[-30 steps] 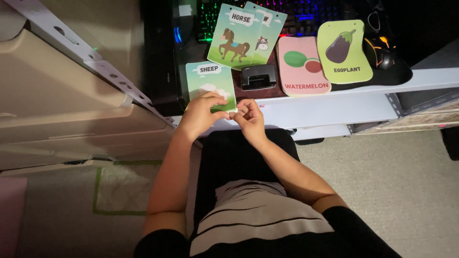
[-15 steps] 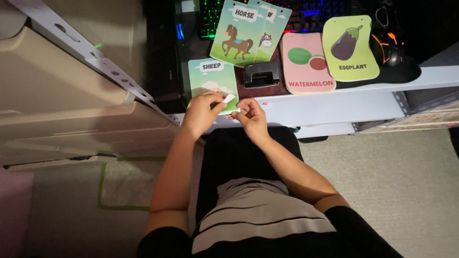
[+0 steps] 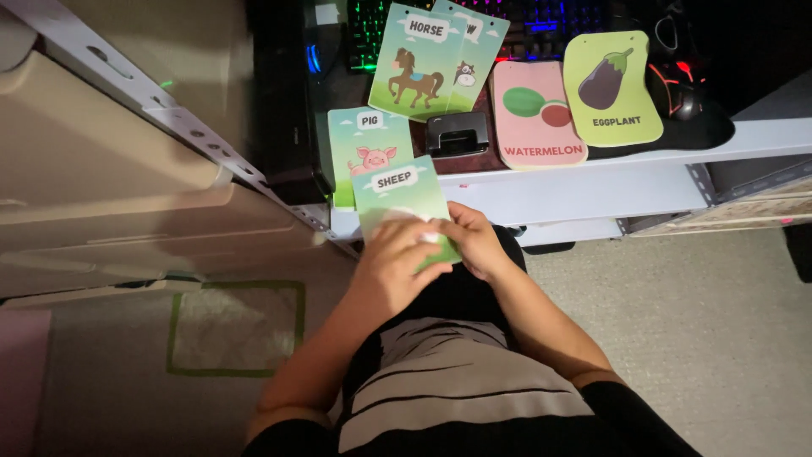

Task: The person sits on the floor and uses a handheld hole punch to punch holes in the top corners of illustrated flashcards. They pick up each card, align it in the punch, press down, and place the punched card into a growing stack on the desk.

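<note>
Both of my hands hold one green picture card [image 3: 396, 188] just in front of the desk edge. My left hand [image 3: 391, 256] covers the card's lower half and its picture. My right hand [image 3: 475, 240] pinches the card's lower right corner. Right behind it a green card with a pink pig [image 3: 365, 151] lies on the desk. Farther back lie a green horse card [image 3: 414, 68], a pink watermelon card [image 3: 538, 114] and a yellow-green eggplant card [image 3: 611, 89].
A small black hole punch [image 3: 457, 134] sits among the cards. A keyboard with coloured lights [image 3: 550, 19] and a dark mouse [image 3: 682, 91] are at the back. The white desk edge [image 3: 609, 182] runs right. A beige cabinet [image 3: 101, 211] stands left, above a green tape square [image 3: 237, 328] on the floor.
The green card has come off the pile and towards me in both hands, uncovering the pig card beneath it. The view has shifted slightly.
</note>
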